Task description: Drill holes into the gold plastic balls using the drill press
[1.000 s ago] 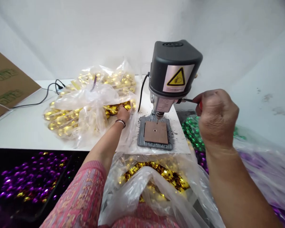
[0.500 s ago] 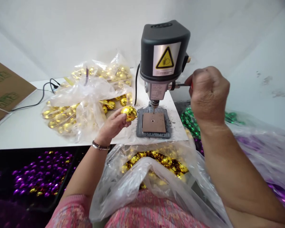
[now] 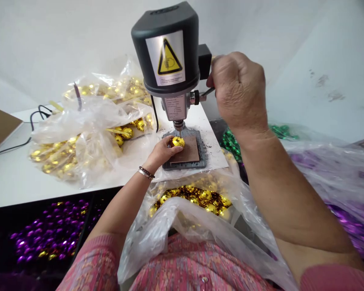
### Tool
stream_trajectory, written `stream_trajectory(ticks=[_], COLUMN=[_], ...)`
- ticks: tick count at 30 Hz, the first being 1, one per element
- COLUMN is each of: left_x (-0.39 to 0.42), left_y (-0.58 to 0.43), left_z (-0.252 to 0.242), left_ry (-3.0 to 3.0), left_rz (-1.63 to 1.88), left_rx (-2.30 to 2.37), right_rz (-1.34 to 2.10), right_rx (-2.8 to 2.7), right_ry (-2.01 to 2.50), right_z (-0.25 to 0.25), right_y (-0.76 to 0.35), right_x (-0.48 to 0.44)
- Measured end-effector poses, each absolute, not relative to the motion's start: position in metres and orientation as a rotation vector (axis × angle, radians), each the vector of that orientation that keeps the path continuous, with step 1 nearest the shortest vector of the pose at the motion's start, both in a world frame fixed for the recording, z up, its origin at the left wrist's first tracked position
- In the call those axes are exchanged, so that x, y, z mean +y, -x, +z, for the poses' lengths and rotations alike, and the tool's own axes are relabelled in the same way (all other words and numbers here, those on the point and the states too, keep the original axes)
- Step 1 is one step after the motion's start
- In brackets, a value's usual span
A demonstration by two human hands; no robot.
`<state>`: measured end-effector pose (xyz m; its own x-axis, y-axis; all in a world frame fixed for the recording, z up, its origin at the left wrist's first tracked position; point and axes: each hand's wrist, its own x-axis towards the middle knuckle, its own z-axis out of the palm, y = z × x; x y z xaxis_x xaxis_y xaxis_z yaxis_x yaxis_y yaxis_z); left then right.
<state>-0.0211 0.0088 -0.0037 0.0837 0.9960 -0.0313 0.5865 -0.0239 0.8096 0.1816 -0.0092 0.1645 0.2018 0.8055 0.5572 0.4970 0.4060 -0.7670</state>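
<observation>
A gold faceted ball sits on the brown pad of a small drill press, under its bit. My left hand pinches this ball from the left side. On the press's right, my right hand is closed around the feed lever, its grip end hidden by my fingers. The thin bit comes down to the top of the ball; whether it has entered, I cannot tell.
Clear bags of gold balls lie on the white table at left. An open bag of gold balls sits at my lap. Purple balls fill a dark bin below left. Green balls and purple bags are right.
My left hand has carried the gold ball from beside the press onto the pad under the bit. My right hand stays on the lever. The camera view has shifted, moving the press leftward in view.
</observation>
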Motion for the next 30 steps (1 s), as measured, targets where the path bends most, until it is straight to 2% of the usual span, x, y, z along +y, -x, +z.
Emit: stream_trajectory(ticks=[9, 16, 30], left_x=[0.004, 0.005, 0.001], left_y=[0.005, 0.001, 0.002], left_z=[0.015, 0.004, -0.004], left_ry=[-1.824, -1.662, -1.653], left_rz=[0.597, 0.675, 0.707], left_rx=[1.628, 1.549, 1.534], right_rz=[0.367, 0.324, 0.198], right_rx=[-1.425, -1.42, -1.432], right_ry=[1.176, 1.192, 1.081], right_z=[0.164, 0.158, 0.097], right_y=[-0.179, -0.18, -0.184], right_x=[-0.011, -0.015, -0.031])
